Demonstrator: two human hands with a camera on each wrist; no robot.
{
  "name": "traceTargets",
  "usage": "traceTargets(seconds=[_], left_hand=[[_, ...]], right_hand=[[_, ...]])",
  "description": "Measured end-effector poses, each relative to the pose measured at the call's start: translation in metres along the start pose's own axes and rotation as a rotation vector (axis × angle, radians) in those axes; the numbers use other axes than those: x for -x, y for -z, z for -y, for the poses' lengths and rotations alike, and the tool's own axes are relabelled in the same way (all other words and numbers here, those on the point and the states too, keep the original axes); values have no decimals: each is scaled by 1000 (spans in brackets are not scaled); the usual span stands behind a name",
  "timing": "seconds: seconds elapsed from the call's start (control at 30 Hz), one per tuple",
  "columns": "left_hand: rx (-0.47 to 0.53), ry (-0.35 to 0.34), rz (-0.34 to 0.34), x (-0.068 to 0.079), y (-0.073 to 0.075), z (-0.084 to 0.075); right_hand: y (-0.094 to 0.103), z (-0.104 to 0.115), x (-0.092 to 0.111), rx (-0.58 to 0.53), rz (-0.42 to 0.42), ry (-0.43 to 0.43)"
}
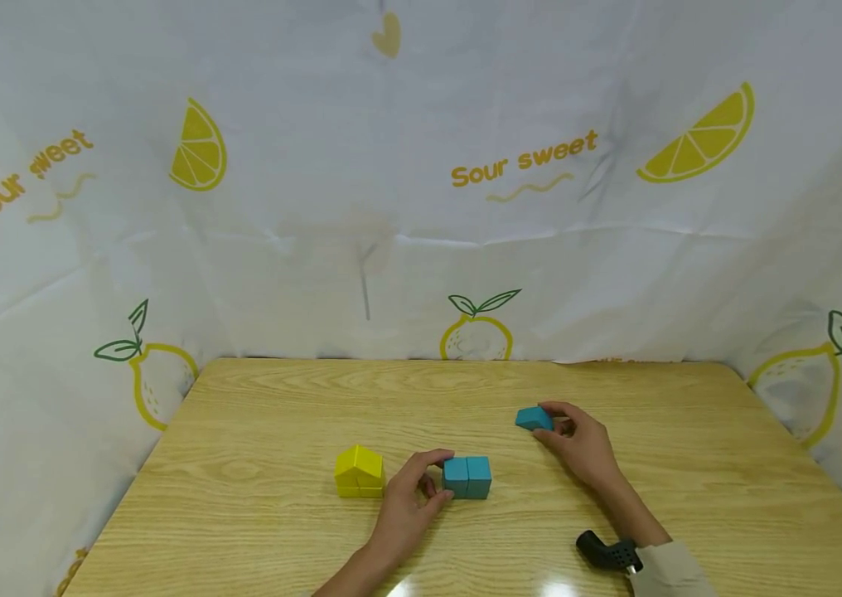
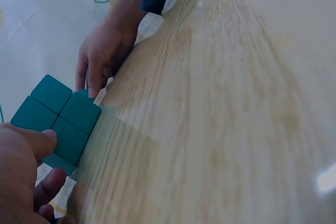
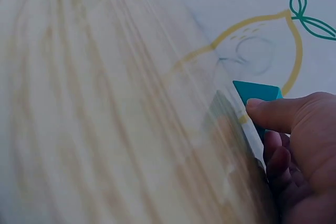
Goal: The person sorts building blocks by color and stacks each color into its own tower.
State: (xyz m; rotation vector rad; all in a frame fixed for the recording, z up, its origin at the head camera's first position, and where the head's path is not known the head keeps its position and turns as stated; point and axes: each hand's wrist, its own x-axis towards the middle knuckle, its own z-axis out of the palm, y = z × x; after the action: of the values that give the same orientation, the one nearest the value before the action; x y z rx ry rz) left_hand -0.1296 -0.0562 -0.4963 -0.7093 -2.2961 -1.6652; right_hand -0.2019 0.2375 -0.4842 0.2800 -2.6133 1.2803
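A group of blue blocks (image 1: 478, 478), joined side by side, stands on the table in the head view. My left hand (image 1: 408, 507) pinches its left side, thumb at the front and a finger at the back. In the left wrist view, the thumb lies on the face of the blue blocks (image 2: 72, 137), with seams between them. Farther back and to the right, my right hand (image 1: 581, 444) holds a blue wedge-shaped block (image 1: 531, 417) between thumb and fingers. The right wrist view shows the thumb against this wedge-shaped block (image 3: 262, 92); its far side is hidden.
Just left of my left hand stands a yellow block stack (image 1: 359, 471) with a peaked top. The wooden table (image 1: 257, 531) meets a white lemon-print cloth (image 1: 331, 290) at its back and sides. A black strap piece (image 1: 607, 552) is at the right wrist.
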Motion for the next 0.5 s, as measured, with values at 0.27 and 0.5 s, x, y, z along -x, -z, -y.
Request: traceTargets(seconds=[0.27,0.5], left_hand=[[-6,-10,-1,-1,1,-2],[-10,-11,-5,0,1,-4]], right_hand=[[1,13,1,-65,43,-5],[0,34,3,-136,115,46]])
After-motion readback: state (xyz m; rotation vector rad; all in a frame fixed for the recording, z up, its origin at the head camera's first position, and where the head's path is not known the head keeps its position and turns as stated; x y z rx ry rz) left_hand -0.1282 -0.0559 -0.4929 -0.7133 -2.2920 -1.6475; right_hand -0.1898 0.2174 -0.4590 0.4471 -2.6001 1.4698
